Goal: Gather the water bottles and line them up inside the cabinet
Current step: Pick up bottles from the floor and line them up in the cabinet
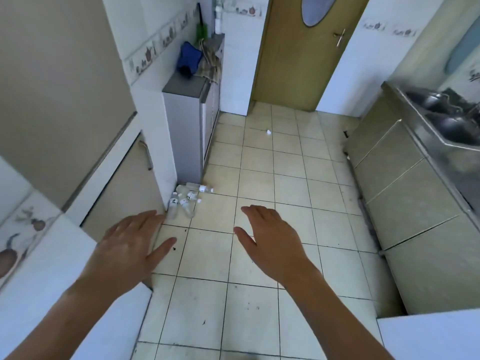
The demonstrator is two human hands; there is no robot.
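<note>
Water bottles (185, 200) lying on floor by grey cabinet (185, 131); both hands' fingers spread, empty.

Water bottles (185, 198): a small cluster of clear plastic bottles with white caps and labels, all lying tipped on the floor (259, 242) tiles, against the left wall corner.

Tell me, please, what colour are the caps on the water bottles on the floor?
White caps on the clear water bottles, seen in the head view.
</note>
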